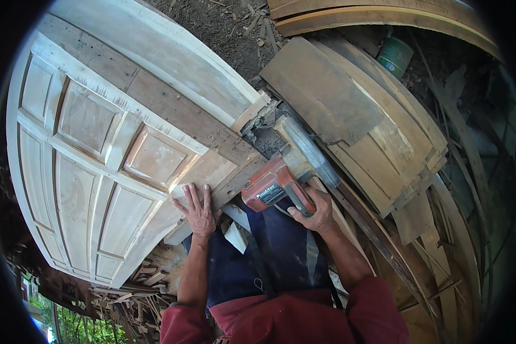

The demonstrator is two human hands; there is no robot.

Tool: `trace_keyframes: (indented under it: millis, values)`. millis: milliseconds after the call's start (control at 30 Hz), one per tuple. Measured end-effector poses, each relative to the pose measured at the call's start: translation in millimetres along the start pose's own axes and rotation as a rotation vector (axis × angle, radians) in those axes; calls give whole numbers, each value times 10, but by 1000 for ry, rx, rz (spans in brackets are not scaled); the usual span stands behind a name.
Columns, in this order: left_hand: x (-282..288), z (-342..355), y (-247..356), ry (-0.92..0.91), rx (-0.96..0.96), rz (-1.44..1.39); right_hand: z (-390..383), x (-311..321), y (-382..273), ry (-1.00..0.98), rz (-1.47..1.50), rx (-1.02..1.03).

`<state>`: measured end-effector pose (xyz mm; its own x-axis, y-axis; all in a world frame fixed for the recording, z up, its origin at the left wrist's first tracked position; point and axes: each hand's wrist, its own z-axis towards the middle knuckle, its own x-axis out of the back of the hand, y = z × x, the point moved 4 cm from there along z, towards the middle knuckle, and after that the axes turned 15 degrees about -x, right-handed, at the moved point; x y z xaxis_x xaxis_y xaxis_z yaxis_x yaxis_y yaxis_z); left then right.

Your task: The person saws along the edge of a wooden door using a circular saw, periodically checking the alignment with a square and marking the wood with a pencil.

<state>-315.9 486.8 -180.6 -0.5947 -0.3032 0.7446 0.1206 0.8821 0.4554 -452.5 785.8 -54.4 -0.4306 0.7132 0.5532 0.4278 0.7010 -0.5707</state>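
A pale, unfinished wooden panelled door point(80, 195) lies across the left side, along a dark weathered plank point(137, 89). My left hand point(199, 215) rests on the door's near right corner with its fingers spread. My right hand point(321, 215) grips the dark handle of a red and black power tool point(265, 183), held beside the door's right end. Just beyond the tool is a worn metal fixture with a long rail point(292, 135), running down to the right. A small white wood offcut point(236, 237) sits below the door's corner, between my arms.
Stacked thin boards point(347, 97) fill the right, with curved planks point(378, 20) above and a green can point(394, 56) behind. Debris-strewn ground point(223, 31) shows at the top. Piled wood scraps point(137, 289) lie under the door at lower left, beside some greenery point(86, 324).
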Motion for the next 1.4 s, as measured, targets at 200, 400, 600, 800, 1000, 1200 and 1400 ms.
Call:
trace_keyframes:
  millis: [200,400,600,800,1000,1200,1400]
  values:
    - [19,15,10,-4,14,-18,12,8,2,-64,-48,-33]
    - [6,8,7,31,-18,25,62,3,-20,-68,-34,-14]
    - [21,12,14,21,2,-20,106,-7,-15,-92,-22,4]
    - [6,6,1,24,-7,-10,184,-34,-76,-20,39,45]
    - [-3,-4,2,29,-10,-11,197,-68,-50,-33,32,40]
    - [-11,-14,-7,30,-9,-15,222,-81,-59,-45,9,51]
    - [6,-5,-9,2,3,-28,237,-90,-68,-143,-15,17]
